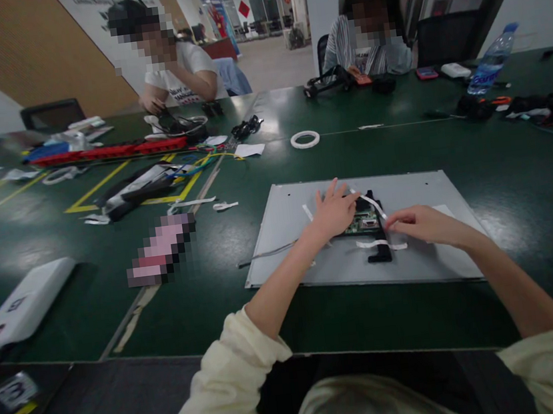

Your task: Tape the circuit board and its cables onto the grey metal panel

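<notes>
A flat grey panel lies on the green table in front of me. On it sits a green circuit board with a black bracket along its right side. My left hand rests over the board's upper left with fingers spread, partly covering it. Between my two hands, a strip of white tape runs across the bracket's top. Thumb and fingers of my right hand pinch the strip's lower right end. Another white tape strip crosses the bracket lower down. A grey cable extends left from beneath my left arm.
A white tape roll lies behind the panel. To the left are a blurred pink phone-like object, a white power bank-like box and a cabled black assembly. A water bottle stands far right. Two people sit opposite.
</notes>
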The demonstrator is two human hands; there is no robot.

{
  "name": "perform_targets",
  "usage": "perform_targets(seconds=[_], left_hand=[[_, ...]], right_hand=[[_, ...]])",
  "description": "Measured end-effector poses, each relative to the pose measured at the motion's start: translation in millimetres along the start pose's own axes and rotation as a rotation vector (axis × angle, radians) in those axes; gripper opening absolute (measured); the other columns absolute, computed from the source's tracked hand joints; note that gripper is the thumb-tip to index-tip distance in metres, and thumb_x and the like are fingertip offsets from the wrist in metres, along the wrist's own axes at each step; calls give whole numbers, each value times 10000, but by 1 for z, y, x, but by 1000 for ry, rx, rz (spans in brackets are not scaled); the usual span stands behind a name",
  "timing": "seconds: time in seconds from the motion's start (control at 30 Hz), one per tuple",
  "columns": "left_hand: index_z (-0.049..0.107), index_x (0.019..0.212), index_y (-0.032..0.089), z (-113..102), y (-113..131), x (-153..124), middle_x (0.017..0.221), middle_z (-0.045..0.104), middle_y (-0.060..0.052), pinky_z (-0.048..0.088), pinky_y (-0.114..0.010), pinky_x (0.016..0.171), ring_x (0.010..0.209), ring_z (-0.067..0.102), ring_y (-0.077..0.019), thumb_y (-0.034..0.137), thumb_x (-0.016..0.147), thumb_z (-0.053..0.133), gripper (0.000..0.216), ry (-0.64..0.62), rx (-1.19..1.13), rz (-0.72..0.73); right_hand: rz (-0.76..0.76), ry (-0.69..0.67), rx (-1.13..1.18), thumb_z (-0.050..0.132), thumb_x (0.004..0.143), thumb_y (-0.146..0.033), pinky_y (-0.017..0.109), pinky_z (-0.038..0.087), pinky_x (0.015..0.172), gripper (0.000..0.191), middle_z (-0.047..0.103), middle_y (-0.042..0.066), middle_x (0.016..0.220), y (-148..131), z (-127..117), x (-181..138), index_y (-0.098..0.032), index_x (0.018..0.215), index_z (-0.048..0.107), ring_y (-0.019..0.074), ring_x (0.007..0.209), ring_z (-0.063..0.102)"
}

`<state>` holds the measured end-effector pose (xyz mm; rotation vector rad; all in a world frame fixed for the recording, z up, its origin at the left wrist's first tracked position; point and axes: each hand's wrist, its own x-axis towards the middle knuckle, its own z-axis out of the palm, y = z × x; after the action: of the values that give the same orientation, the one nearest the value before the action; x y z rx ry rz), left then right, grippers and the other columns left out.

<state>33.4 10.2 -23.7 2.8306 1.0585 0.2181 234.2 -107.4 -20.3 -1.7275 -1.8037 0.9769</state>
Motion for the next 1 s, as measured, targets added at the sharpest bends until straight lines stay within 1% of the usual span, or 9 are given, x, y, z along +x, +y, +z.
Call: perform_targets(seconds=[0.07, 0.17, 0.3, 0.4, 0.47, 0.57, 0.67, 0.9, 1.0], left_hand=[[457, 1344, 311, 1, 0, 0, 1483, 346, -65, 196, -667, 1048, 1420, 152, -302, 298, 963, 259, 429, 1, 0, -4], [457, 1342, 304, 1, 1, 0, 1473, 358, -69, 204, -668, 1044, 1413, 173, -305, 298, 965, 257, 427, 13, 4, -4], [451, 1334, 257, 0, 3, -2, 1439, 401, -78, 236, -623, 1060, 1391, 232, -297, 291, 953, 295, 413, 60, 9, -11], [422, 1344, 202, 0, 4, -3, 1421, 426, -92, 254, -592, 1069, 1378, 256, -301, 290, 938, 331, 425, 95, 1, -36], [415, 1346, 205, 0, 4, -3, 1430, 424, -75, 261, -577, 1071, 1375, 264, -289, 256, 935, 318, 426, 95, -8, -10], [433, 1331, 231, -1, 2, -1, 1435, 429, -30, 259, -535, 1086, 1374, 278, -243, 166, 915, 292, 444, 64, -23, 77], [473, 1295, 229, -3, 1, 1, 1384, 491, -26, 244, -517, 1095, 1353, 325, -218, 129, 898, 288, 450, 26, -51, 111], [479, 1291, 237, -4, 2, 3, 1346, 525, -56, 276, -558, 1054, 1302, 403, -232, 151, 905, 286, 440, -3, -110, 52], [409, 1349, 215, -3, 2, 3, 1342, 524, -90, 251, -574, 1061, 1308, 395, -234, 161, 921, 280, 451, 7, -117, 34]], right_hand=[[7, -64, 9, 520, 811, -439, 230, 376, 594, 309, 668, 4, 801, 0, 1, 0, -225, 885, 730, 138, 680, 547], [36, -133, -9, 530, 809, -505, 219, 311, 527, 355, 601, -10, 662, -2, 0, -1, -215, 876, 723, 116, 588, 474], [43, -164, 4, 537, 807, -501, 210, 257, 490, 346, 494, -36, 556, -7, -2, -4, -209, 868, 711, 97, 532, 410], [27, -154, 4, 551, 799, -485, 207, 254, 486, 328, 480, -42, 541, -8, -2, -5, -207, 871, 709, 91, 519, 401], [32, -128, 35, 542, 805, -484, 203, 255, 477, 331, 494, -40, 557, -7, -3, -5, -201, 867, 703, 85, 514, 405], [74, -20, 114, 512, 825, -474, 196, 266, 462, 350, 507, -34, 580, -6, -4, -5, -187, 915, 692, 81, 505, 416], [132, 63, 146, 508, 833, -460, 189, 285, 456, 381, 509, -25, 578, -7, -6, -6, -163, 1002, 677, 79, 497, 431], [278, 9, 222, 478, 855, -377, 188, 301, 419, 360, 495, -13, 531, -7, -5, -4, -116, 1027, 657, 70, 428, 413], [286, 3, 240, 461, 862, -346, 182, 290, 405, 344, 487, -19, 519, -6, -4, -3, -111, 1030, 647, 65, 410, 403]])
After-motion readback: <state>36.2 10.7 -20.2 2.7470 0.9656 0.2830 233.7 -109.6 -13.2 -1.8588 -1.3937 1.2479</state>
